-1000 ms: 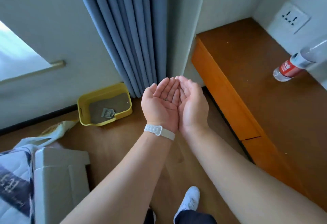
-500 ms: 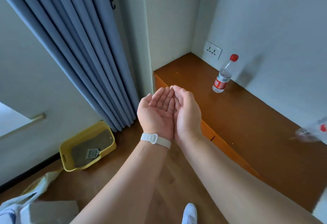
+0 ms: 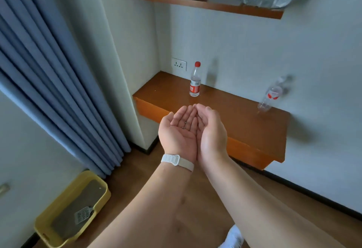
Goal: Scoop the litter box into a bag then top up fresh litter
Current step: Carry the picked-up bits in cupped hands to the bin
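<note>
Two hands are held cupped side by side, palms up, with their little-finger edges touching. I record the fingers [image 3: 184, 113] of the left hand [image 3: 179, 132] as lying together, gently curved and gripping nothing. Those of the right hand [image 3: 211, 132] are likewise together and rise as a wall beside it. A few small dark specks [image 3: 185, 125] sit at the base of the left fingers; I cannot tell what they are. A white band [image 3: 177, 160] circles the left wrist.

Both hands hang just in front of the wooden ledge [image 3: 235, 114], overlapping its front edge in view. A red-capped bottle [image 3: 195, 81] stands upright at the back of the ledge. A second bottle [image 3: 271, 96], blurred, is near its right end.

The yellow litter box [image 3: 106, 194] sits on the floor well to the left of the ledge and below it. It holds grey litter [image 3: 78, 204], and a scoop [image 3: 83, 214] lies on top.
</note>
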Motion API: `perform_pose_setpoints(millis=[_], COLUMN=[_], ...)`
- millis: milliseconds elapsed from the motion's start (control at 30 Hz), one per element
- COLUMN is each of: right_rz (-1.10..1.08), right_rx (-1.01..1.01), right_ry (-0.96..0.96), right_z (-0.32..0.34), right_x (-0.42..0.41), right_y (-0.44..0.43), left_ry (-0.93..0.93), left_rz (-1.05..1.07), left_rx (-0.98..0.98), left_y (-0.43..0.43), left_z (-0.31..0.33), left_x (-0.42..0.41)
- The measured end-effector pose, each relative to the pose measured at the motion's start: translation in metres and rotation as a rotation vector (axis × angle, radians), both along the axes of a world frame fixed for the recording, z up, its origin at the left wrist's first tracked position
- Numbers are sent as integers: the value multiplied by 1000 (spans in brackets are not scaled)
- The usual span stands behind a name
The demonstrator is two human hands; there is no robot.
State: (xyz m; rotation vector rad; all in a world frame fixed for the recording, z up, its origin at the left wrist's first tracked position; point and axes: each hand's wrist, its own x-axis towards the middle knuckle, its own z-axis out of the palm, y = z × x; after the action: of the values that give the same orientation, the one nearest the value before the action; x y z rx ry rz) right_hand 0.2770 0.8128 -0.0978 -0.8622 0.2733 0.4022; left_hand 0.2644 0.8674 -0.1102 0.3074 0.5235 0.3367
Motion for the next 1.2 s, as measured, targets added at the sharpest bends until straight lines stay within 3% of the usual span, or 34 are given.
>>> perform_pose_setpoints(millis=[433, 900, 1200], right_rz=[-556, -1024, -1327], right_rx=[63, 59, 148], right_ry=[-63, -95, -123], right_z=[10, 10, 27], right_x=[-58, -176, -240], right_y=[-233, -610, -744], left_ry=[-19, -1, -24], left_rz=[-470, -972, -1250], left_rx=[19, 14, 21], left_y=[-234, -620, -767], left_z=[24, 28, 39], left_x=[-41, -129, -183])
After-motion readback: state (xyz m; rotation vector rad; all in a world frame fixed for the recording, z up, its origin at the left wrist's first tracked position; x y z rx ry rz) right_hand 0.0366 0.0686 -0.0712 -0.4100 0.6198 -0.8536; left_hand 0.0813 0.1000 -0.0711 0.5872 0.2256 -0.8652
